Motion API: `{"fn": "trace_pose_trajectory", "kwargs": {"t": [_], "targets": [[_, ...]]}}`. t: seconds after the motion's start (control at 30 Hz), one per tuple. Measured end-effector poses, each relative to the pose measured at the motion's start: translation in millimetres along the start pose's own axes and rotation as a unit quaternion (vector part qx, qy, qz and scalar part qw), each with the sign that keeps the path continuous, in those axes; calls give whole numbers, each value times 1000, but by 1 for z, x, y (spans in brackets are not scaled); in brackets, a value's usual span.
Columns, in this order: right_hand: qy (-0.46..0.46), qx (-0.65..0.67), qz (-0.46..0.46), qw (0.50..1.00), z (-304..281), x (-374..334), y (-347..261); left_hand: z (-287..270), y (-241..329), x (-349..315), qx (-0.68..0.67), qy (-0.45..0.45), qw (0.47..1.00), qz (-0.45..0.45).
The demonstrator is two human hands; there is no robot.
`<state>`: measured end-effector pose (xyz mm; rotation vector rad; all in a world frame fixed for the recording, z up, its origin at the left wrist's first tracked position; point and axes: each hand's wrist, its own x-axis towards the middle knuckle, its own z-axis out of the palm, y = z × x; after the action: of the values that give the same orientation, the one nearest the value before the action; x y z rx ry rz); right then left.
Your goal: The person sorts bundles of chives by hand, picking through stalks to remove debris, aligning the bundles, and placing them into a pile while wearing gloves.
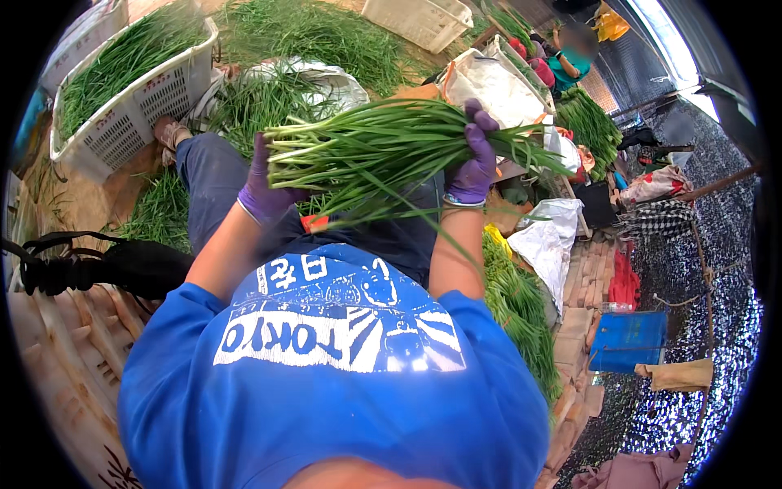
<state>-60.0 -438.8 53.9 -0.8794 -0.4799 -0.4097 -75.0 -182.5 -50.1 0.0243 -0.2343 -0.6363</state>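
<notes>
A thick bundle of garlic chives (383,151) lies sideways between my two purple-gloved hands, above my lap. Its pale cut ends are at the left, against my left hand (271,186), which holds it there with the fingers partly hidden under the stems. My right hand (474,159) is closed around the leafy end, fingertips showing above the leaves. The leaf tips stick out to the right beyond that hand. A few loose blades droop below the bundle over my right forearm.
Heaps of chives (318,41) cover the ground ahead. A white crate (155,96) of chives stands at the left, another pale crate (419,20) farther off. More chives (517,314) lie by my right side, near a white sack (550,244). Another person (570,65) sits far right.
</notes>
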Motion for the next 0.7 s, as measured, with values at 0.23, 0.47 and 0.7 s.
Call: {"fn": "trace_pose_trajectory", "kwargs": {"t": [0.23,0.47,0.7], "targets": [[-17,-138,-21,990,-14,13,17,-12,3,0,97,-37,994,41],[7,-88,-8,996,-22,13,-2,27,24,-5,207,-164,963,61],[1,-154,39,987,-26,15,6,10,32,-7,404,7,915,4]]}}
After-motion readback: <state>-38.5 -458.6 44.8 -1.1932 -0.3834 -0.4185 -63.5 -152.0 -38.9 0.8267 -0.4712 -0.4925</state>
